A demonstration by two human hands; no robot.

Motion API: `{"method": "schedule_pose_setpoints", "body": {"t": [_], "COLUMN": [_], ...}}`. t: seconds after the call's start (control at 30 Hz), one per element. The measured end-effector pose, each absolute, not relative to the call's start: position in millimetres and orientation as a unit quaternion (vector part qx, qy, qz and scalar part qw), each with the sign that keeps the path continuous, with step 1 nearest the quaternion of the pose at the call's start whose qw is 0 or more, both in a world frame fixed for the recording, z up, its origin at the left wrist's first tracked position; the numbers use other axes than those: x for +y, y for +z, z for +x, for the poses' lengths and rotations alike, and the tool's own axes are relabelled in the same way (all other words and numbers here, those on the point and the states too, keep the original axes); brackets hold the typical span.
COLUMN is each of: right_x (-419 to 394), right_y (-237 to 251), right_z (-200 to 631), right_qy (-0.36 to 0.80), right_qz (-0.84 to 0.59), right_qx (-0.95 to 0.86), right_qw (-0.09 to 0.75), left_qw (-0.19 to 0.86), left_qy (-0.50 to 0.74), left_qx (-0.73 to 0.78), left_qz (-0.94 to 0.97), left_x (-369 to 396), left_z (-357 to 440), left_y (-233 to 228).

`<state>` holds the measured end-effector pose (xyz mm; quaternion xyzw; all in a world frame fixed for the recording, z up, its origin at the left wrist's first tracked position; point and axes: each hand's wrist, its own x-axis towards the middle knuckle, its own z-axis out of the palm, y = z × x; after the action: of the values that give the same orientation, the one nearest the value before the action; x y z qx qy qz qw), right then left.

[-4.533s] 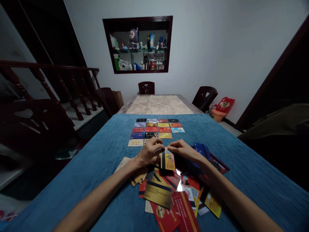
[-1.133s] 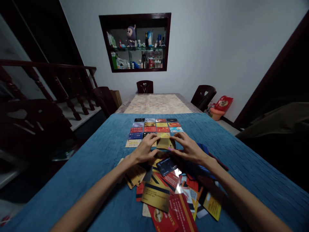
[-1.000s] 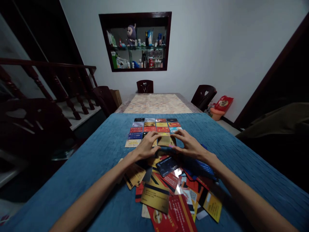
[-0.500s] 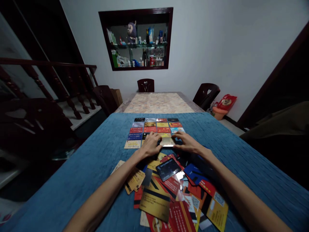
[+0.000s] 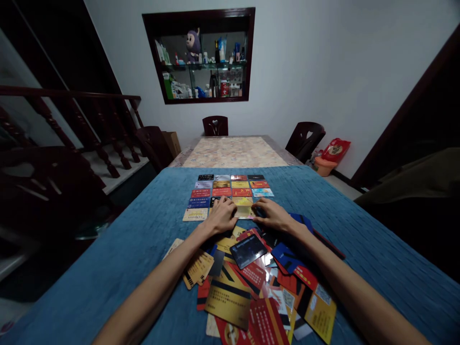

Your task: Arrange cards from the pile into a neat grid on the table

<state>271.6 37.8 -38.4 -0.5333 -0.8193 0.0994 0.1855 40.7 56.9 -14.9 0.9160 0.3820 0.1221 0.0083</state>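
My left hand (image 5: 223,215) and my right hand (image 5: 271,213) pinch a pale gold card (image 5: 244,212) by its two short ends. This card lies at the near side of a grid of cards, just below a yellow card (image 5: 242,201). Left of my left hand sits a cream card (image 5: 195,214), with a blue card (image 5: 199,202) above it. A loose pile of cards spreads between my forearms, with a black card (image 5: 248,250), a gold card (image 5: 227,304) and a red card (image 5: 266,322) on top. My left fingers partly hide a black card and its neighbour.
A blue cloth (image 5: 143,230) covers the near part of the table; its far part has a patterned top (image 5: 233,152). Dark chairs (image 5: 305,140) stand around it. Beyond is a wall niche (image 5: 208,100) with shelved bottles and a plush toy (image 5: 193,47).
The pale gold card has tipped down flatter, its bright near edge less visible. Both hands stay at its ends. The whole view has shifted slightly.
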Motion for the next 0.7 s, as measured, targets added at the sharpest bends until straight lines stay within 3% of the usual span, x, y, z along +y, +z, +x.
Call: {"method": "schedule_pose_setpoints", "body": {"t": [0.7], "right_x": [36.2], "right_y": [-38.8], "right_z": [270.7], "right_qy": [0.090], "right_qz": [-0.533], "right_qx": [-0.823], "right_qw": [0.173], "left_qw": [-0.014], "left_qy": [0.153], "left_qx": [0.317], "left_qz": [0.936], "left_x": [55.7], "left_z": [39.3], "left_y": [-17.8]}}
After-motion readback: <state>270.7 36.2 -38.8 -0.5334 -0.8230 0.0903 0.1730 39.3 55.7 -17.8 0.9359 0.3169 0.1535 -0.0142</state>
